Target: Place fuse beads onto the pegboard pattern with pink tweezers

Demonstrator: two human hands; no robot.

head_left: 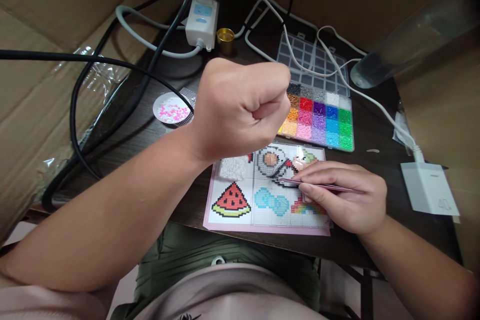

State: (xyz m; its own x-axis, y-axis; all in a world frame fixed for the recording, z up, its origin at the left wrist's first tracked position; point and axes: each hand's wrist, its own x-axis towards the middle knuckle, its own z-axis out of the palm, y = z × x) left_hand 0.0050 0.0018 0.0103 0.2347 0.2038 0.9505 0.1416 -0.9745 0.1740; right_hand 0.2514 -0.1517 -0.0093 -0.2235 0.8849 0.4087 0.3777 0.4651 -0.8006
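My left hand (pixel 243 107) is closed in a fist, raised close to the camera above the table, with nothing showing in it. Pinched in my right hand (pixel 347 195) is a pair of pinkish metal tweezers (pixel 330 186). Their tips meet a clear pegboard (pixel 272 225) that lies over a printed pattern sheet (pixel 216 212). Bead designs and printed pictures show through it, among them a fried egg (pixel 270 160), a light blue bow (pixel 272 202) and a rainbow. A watermelon picture (pixel 231 201) is on the sheet's left, below a small box of white beads (pixel 232 168).
Behind the fist stands an opened bead case (pixel 352 122) with many colours. At left is a white dish (pixel 158 110) of pink and white beads. A power strip (pixel 202 22), gold cup (pixel 225 37), clear bottle (pixel 408 35), charger (pixel 427 187) and loose cables surround the work.
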